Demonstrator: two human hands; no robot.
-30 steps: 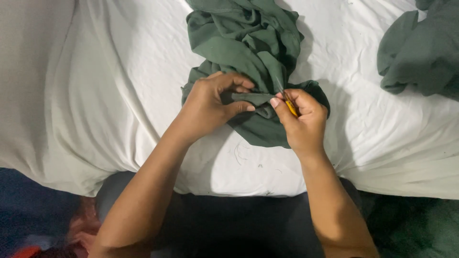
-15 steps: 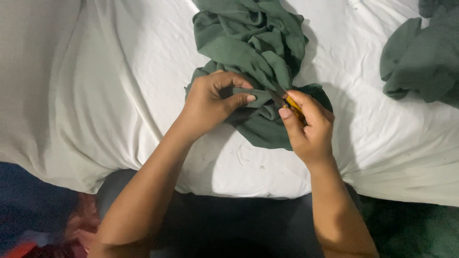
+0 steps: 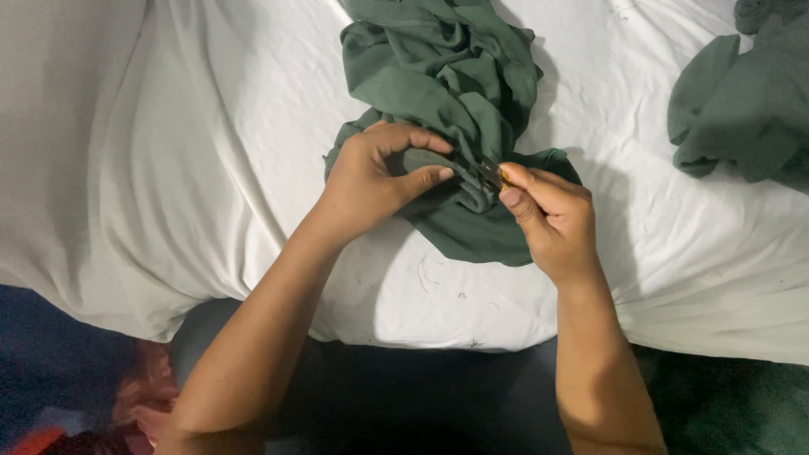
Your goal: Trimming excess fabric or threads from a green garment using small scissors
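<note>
The right hand [image 3: 552, 223] pinches a small yellow-handled tool [image 3: 493, 174] at its eleven o'clock. The left hand [image 3: 371, 173] grips a fold of the green garment [image 3: 447, 93], bunched on the white sheet [image 3: 168, 152] toward twelve o'clock.

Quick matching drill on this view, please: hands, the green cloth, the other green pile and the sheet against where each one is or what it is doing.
Things:
1. left hand
2. right hand
3. small yellow-handled tool
4. second green cloth pile

States or places:
A. lies apart at the upper right of the white sheet
B. pinches a fold of the green garment
C. pinched in the fingertips, its tip at the fabric
D. holds the tool

Pairs: 1-B, 2-D, 3-C, 4-A
</note>
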